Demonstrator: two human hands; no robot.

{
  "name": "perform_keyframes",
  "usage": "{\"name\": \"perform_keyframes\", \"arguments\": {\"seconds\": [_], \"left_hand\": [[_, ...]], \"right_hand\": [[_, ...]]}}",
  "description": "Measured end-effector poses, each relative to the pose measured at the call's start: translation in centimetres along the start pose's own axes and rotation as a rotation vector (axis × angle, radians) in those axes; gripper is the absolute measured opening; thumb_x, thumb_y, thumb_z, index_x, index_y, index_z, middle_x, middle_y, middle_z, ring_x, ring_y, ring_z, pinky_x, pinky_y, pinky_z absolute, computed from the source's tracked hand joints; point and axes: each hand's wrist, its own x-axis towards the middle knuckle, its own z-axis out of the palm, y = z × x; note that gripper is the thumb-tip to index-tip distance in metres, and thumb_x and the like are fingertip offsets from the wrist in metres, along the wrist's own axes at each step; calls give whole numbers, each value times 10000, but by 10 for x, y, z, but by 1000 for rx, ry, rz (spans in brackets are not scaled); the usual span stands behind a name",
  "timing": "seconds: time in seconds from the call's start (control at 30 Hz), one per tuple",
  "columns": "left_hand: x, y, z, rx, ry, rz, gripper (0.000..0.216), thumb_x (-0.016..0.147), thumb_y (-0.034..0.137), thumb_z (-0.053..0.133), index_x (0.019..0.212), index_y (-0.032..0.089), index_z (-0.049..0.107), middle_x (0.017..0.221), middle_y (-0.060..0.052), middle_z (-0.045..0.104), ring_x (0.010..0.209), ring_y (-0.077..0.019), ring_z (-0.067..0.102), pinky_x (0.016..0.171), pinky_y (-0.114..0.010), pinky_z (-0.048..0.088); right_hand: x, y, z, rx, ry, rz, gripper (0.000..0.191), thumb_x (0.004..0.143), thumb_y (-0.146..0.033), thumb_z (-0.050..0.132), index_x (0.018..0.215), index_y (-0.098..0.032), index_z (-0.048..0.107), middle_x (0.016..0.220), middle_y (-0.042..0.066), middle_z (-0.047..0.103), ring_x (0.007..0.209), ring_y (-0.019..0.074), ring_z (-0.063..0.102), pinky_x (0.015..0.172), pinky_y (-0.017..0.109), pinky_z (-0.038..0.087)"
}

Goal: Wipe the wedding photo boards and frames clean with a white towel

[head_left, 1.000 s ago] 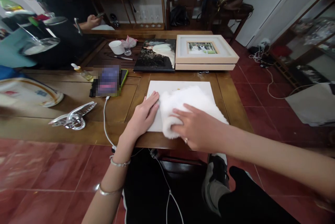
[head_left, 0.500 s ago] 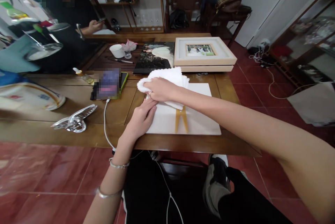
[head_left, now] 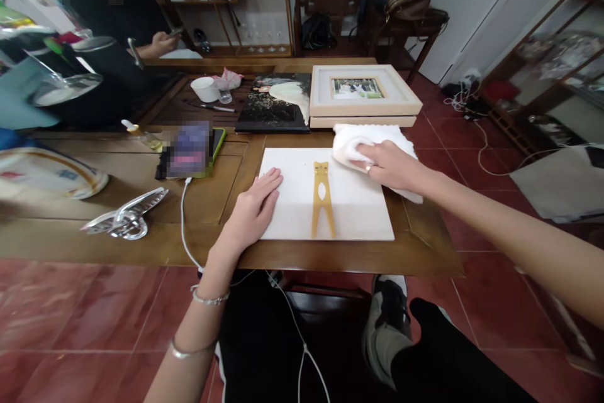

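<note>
While my left hand (head_left: pixel 252 211) lies flat and unclenched on the left edge of the white board (head_left: pixel 361 214), my right hand (head_left: pixel 394 164) grips the white towel (head_left: pixel 349 142) over its far right corner. Between them, the yellow cat shape (head_left: pixel 321 173) runs lengthwise away from me.

Left forearm (head_left: pixel 201 321), lower left of the frame, has 2 silver pieces: a skinny bracelet (head_left: pixel 211 300) near the wrist, then a plain bangle (head_left: pixel 186 353). Right hand (head_left: pixel 396 167), right of centre, sports 1 ring (head_left: pixel 368 169). Bottom centre: black pants (head_left: pixel 255 346), grey sock (head_left: pixel 387 349), black sneaker (head_left: pixel 391 299) with a whitish toe.
</note>
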Motion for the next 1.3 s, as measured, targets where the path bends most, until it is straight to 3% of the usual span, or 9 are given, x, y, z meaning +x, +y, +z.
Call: {"name": "perform_keyframes", "arguments": {"seconds": [0.1, 0.23, 0.47, 0.57, 0.7, 0.9, 1.07, 1.17, 1.3], "left_hand": [[0, 0, 0, -12, 3, -4, 357, 925, 237, 447, 1232, 153, 608, 1359, -100, 540, 1308, -217, 457, 1142, -419, 320], [0, -1, 0, -25, 19, -17, 353, 918, 228, 456, 1221, 145, 616, 1346, -110, 552, 1298, -215, 470, 1144, -415, 319], [-1, -1, 2, -22, 25, -23, 357, 913, 226, 456, 1215, 130, 620, 1336, -124, 561, 1295, -222, 472, 1144, -405, 321], [-1, 0, 1, -19, 25, -22, 357, 913, 225, 455, 1220, 150, 619, 1345, -110, 556, 1296, -231, 471, 1140, -424, 325], [0, 1, 0, -13, 19, -13, 360, 904, 227, 471, 1217, 134, 621, 1341, -118, 559, 1290, -246, 477, 1137, -434, 331], [0, 0, -1, -19, 14, -15, 355, 901, 226, 483, 1214, 137, 624, 1341, -117, 559, 1294, -233, 474, 1140, -425, 328], [0, -2, -1, -22, 10, -20, 363, 904, 228, 483, 1227, 125, 613, 1342, -129, 556, 1298, -230, 470, 1143, -427, 322], [0, -2, -1, -26, 9, -22, 357, 907, 232, 478, 1226, 150, 616, 1345, -112, 556, 1298, -229, 469, 1140, -435, 326], [0, -1, -1, -29, 1, -31, 356, 912, 234, 468, 1232, 179, 613, 1354, -94, 550, 1304, -225, 462, 1144, -431, 319]], "right_hand": [[-20, 5, 14, 51, 118, 33, 212, 903, -243, 373, 907, -163, 569, 969, 135, 656, 973, 317, 588, 777, 394, 436], [-44, -18, 20, 126, 166, -57, 188, 857, -181, 423, 896, -167, 607, 1238, 151, 595, 1237, 333, 478, 918, 468, 456], [-113, -86, 6, 238, 49, -276, 198, 759, -69, 460, 824, -157, 624, 1280, 185, 587, 1351, 256, 380, 1132, 491, 298], [-127, -98, 6, 254, 3, -306, 178, 748, -75, 493, 828, -150, 633, 1269, 198, 596, 1354, 248, 375, 1155, 478, 252], [-112, -87, 4, 223, -8, -317, 119, 802, -152, 539, 861, -180, 638, 1255, 153, 616, 1284, 238, 475, 1146, 462, 279], [-51, -44, -5, 32, -91, -219, 246, 742, -89, 550, 968, -172, 601, 1365, 193, 515, 1210, 323, 528, 1043, 576, 354], [-6, -11, 7, -21, -102, -154, 378, 715, -11, 471, 1056, -135, 579, 1449, 211, 406, 1393, 364, 263, 1038, 677, 251], [-2, -8, 15, -40, -65, -162, 455, 671, 33, 424, 1071, -118, 580, 1453, 222, 395, 1432, 335, 140, 1030, 691, 238], [-33, -28, 17, 15, -38, -182, 445, 645, 30, 435, 1027, -107, 618, 1470, 217, 372, 1427, 346, 152, 1030, 708, 218]]}}
